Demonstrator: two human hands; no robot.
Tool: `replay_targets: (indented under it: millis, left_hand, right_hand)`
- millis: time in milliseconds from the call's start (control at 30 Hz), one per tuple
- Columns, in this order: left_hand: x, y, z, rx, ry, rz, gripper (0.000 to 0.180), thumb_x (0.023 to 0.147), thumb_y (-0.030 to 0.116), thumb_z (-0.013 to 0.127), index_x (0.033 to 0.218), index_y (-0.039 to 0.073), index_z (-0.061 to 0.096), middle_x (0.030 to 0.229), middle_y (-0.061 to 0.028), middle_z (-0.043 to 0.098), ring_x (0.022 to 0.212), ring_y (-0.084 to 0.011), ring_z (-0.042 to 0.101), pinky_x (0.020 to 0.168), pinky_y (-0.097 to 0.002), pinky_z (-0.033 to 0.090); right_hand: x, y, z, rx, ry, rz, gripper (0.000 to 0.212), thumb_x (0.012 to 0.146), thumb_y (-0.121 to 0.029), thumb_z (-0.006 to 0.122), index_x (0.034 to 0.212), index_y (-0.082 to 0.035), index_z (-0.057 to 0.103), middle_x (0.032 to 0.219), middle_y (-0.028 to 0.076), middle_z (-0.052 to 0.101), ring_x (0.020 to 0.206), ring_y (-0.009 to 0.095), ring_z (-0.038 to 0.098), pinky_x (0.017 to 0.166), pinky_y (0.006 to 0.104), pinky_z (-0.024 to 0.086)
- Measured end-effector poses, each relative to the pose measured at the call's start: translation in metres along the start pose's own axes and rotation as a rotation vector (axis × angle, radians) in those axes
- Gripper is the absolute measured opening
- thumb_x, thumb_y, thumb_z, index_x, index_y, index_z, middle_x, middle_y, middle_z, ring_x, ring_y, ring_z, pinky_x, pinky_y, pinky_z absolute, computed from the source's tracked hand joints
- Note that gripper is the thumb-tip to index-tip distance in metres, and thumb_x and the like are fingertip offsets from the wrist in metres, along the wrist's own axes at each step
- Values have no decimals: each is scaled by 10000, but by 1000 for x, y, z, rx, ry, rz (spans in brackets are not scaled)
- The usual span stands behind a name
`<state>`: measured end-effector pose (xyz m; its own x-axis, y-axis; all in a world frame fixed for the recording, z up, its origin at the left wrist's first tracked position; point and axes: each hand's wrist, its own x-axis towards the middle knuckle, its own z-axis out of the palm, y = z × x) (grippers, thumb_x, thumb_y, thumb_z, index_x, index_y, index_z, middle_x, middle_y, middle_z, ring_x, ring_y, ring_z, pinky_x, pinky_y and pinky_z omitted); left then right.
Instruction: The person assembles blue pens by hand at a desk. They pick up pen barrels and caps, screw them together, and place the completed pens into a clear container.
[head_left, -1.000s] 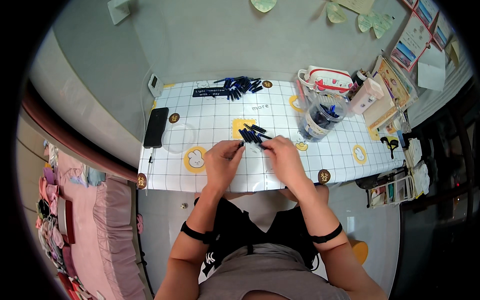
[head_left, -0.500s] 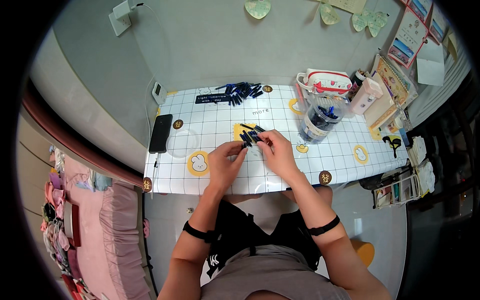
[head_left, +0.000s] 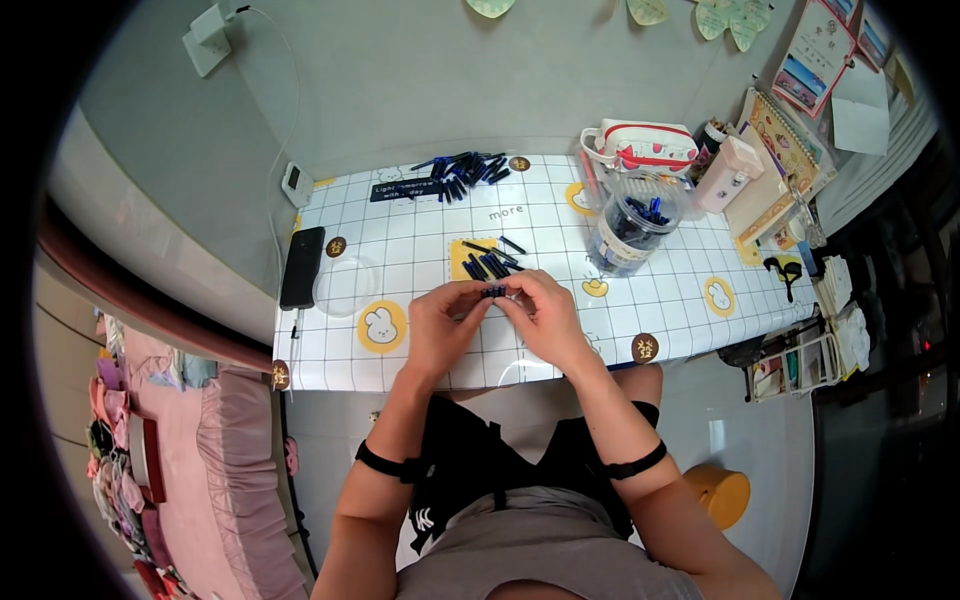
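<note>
Both my hands meet over the near middle of the table. Between their fingertips is a small row of dark blue ink cartridges (head_left: 494, 292). My left hand (head_left: 443, 325) pinches the row from the left, my right hand (head_left: 541, 318) from the right. Just beyond the fingers, several loose ink cartridges (head_left: 487, 266) lie on the table, some over a yellow printed square. A larger heap of them (head_left: 470, 175) rests at the back edge. To the right stands a clear plastic jar (head_left: 622, 243), uncovered, with more cartridges inside.
A round clear lid (head_left: 345, 286) lies left of my hands, beside a black phone (head_left: 302, 268) with a cable. Behind the jar sits a white and red pouch (head_left: 650, 147). A pink box (head_left: 730, 174) and notebooks line the right side. The white gridded table (head_left: 420, 235) meets the wall behind.
My hands have drawn closer together and now hold a row of cartridges between them. The loose cartridges beyond the fingers lie more spread out. The whole view has shifted slightly.
</note>
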<state>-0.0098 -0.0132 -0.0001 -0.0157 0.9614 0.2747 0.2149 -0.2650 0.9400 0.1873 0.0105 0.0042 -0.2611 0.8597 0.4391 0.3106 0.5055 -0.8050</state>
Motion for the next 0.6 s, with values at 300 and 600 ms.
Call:
replay_targets:
  millis: [300,600]
  left_hand:
    - [2,-2,-2,32,-15,58,217,1003,-40,814,1220,-51,801,1161,-110,804,1051,-182,806,941,-296,665]
    - [2,7,-3,97,-5,96,238,991,-35,822,1229,-39,818,1150,-107,797,1030,-174,802,912,-281,666]
  right_hand:
    - [3,5,0,-30,-1,-50,187,946,-26,826,1113,-15,743,1058,135,778,993,358,722,802,428,592]
    - [1,6,2,-28,59,13,314,940,-74,875,1248,-65,812,1041,129,818,912,282,811,751,357,645]
